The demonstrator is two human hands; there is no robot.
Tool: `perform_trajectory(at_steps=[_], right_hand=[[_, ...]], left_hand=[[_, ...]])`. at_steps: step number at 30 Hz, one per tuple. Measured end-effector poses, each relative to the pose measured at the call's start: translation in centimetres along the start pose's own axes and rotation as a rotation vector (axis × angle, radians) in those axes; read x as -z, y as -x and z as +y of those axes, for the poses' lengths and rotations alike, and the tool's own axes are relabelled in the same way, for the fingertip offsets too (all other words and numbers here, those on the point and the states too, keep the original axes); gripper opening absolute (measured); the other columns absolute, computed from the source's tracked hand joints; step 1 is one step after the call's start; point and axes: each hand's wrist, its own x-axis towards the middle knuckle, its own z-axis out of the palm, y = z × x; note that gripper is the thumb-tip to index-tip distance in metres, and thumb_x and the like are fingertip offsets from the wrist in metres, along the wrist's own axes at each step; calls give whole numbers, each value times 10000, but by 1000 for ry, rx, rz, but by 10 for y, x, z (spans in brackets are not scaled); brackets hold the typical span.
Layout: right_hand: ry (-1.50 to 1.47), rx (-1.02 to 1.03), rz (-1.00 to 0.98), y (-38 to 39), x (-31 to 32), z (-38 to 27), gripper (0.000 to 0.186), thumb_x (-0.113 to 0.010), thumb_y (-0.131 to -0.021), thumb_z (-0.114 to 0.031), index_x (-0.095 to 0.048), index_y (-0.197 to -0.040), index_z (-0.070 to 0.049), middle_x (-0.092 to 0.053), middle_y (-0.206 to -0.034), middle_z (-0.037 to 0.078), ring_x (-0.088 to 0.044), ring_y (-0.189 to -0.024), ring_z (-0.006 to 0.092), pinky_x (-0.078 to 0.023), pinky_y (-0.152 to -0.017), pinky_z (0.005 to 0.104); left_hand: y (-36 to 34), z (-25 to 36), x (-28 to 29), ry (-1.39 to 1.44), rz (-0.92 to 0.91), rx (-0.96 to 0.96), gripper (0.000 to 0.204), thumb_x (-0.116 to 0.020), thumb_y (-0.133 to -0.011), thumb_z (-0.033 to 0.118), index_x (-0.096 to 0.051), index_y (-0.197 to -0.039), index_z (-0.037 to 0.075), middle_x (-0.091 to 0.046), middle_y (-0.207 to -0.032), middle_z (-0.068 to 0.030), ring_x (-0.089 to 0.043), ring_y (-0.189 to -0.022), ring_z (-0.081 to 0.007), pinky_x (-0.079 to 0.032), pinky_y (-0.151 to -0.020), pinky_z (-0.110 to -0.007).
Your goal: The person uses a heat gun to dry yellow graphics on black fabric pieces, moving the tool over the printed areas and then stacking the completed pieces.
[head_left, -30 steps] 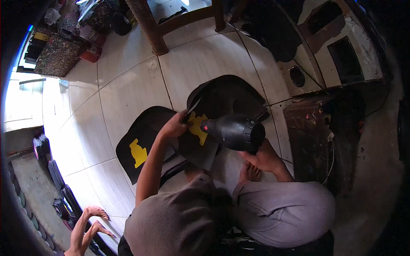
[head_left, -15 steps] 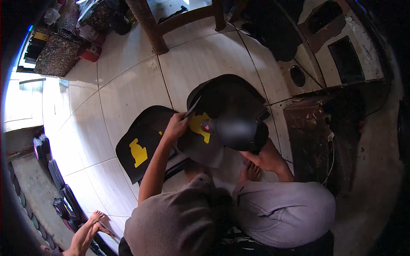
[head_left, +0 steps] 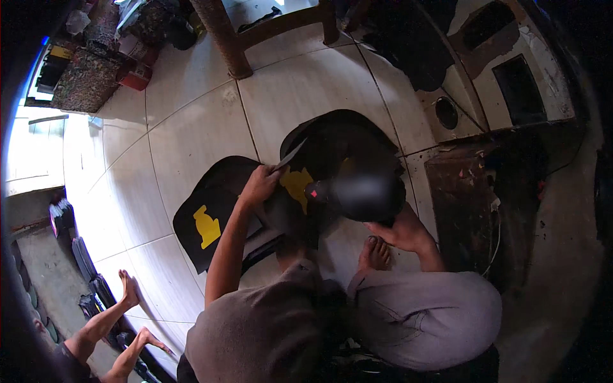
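Note:
In my left hand [head_left: 260,185] is the edge of a thin dark flap [head_left: 287,158], lifted from the right black shaped piece [head_left: 329,134], beside a yellow cutout [head_left: 295,183]. My right hand [head_left: 402,230] grips a black blow dryer [head_left: 367,195], blurred, its nozzle pointing left toward that cutout and the flap. A second black shaped piece [head_left: 195,198] lies to the left with another yellow cutout [head_left: 208,228] on it. Both pieces are on the floor between my crossed legs and the chair frame.
Tiled floor [head_left: 191,127], a wooden chair frame [head_left: 237,57], cluttered stand with red tins [head_left: 133,76], battered cabinets [head_left: 517,89] and a dark box [head_left: 460,191] at right. Stacks of black pieces [head_left: 83,258] line the left. Another person's bare legs [head_left: 96,335] enter from the lower left.
The dryer has shifted slightly rightward and tilted, now smeared by motion. My left hand has shifted slightly. The other person's legs at lower left have moved and spread apart.

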Motion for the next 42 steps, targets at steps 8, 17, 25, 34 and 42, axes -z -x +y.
perform_trajectory(at_steps=[8,17,25,34,42], right_hand=[[19,74,134,4,14,-5,341,-717,-858,-217,-647,-1119,-8,-721,-961,181,-710,-869,290,-537,-810,406],[72,-22,189,0,29,9,336,-713,-882,-242,-647,-1107,-3,-718,-999,180,-706,-931,295,-532,-831,404],[122,-73,209,8,28,19,324,-713,-876,-242,-650,-1084,-1,-715,-970,190,-705,-898,319,-531,-797,411],[126,-83,154,7,15,16,338,-727,-856,-245,-661,-1090,-11,-720,-957,171,-706,-902,307,-529,-810,396],[92,-254,184,16,17,3,422,-759,-850,-207,-602,-1195,-23,-658,-1128,118,-629,-1029,232,-470,-921,367]], left_hand=[[43,31,62,182,-308,71,331,-771,-786,122,-690,-1075,-17,-714,-936,-14,-643,-839,-118,-515,-788,-283],[98,-71,195,-144,-298,262,580,-845,-686,151,-634,-1203,-6,-719,-1018,-94,-661,-924,-163,-531,-825,-340],[97,-96,183,-707,-43,295,520,-871,-580,152,-685,-1045,10,-726,-909,-150,-697,-792,-286,-546,-733,-386],[94,-65,125,-663,436,3,573,-886,-614,235,-584,-1066,54,-628,-960,-121,-592,-947,-326,-457,-857,-440],[155,-116,-4,-669,873,119,561,-594,-936,269,-404,-1372,-29,-409,-1429,-209,-359,-1339,-380,-281,-1090,-518]])
